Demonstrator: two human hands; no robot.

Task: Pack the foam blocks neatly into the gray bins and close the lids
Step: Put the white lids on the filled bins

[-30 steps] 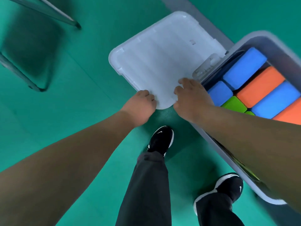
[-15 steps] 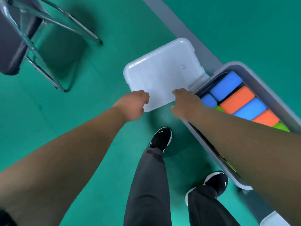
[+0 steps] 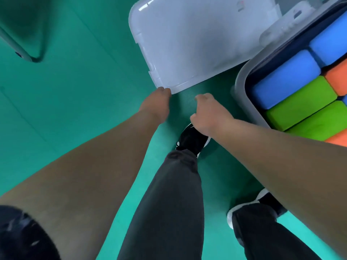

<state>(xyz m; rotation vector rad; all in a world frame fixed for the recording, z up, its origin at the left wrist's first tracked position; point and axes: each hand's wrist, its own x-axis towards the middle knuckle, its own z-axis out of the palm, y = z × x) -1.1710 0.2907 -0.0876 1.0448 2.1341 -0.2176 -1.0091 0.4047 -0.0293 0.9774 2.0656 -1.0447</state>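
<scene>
Since a moment ago, the person's right hand (image 3: 208, 111) is coming off the translucent white plastic lid (image 3: 197, 40) and is hovering just beside its near edge, fingers curled on nothing. The left hand (image 3: 156, 105) is staying at the lid's near corner, seemingly hooking round it, though blur is hiding the contact. The lid is leaning by the gray plastic bin (image 3: 242, 85), likely for swinging over the colourful foam blocks (image 3: 285, 77) packed inside.

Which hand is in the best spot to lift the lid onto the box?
Probably the left. The left hand is at the lid, curled against its near corner. The right hand hangs curled over the floor, apart from both lid and gray bin.
</scene>
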